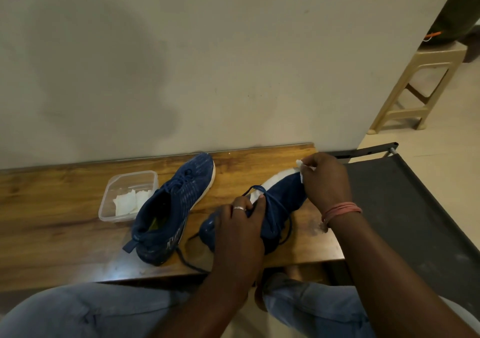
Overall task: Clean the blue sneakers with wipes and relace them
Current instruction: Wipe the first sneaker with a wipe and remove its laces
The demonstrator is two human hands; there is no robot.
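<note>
Nearest the camera, 2 knees in blue jeans [85,311] fill the lower edge, cut off by the frame. Above them lies the wooden desk [65,223], its near edge partly hidden by both forearms.

There are 2 blue sneakers. The held sneaker [283,194] lies tipped on its side at the right end of the desk, white sole turned up and away from the person, heel largely covered by the left hand [240,223]. That hand's fingers curl round the heel and collar; a silver ring [239,208] shows on 1 finger. Its dark blue lace [275,205] hangs loose in a loop over the upper and trails off towards the near desk edge.

At the toe of the held sneaker, the right hand [324,179] pinches a white wipe [301,167] against the sole edge; most of the wipe is hidden under the fingers. Pinkish bands [340,210] circle that wrist.

Left of the held sneaker, the second sneaker [171,207] stands upright, laced, with white lettering near the heel too blurred to read.

Further left, 1 clear plastic container [127,194] holds folded white wipes [128,200], perhaps 2 or 3.

Beyond the held sneaker rises a pale wall, with 1 beige plastic stool [420,85] to its far right.
</note>
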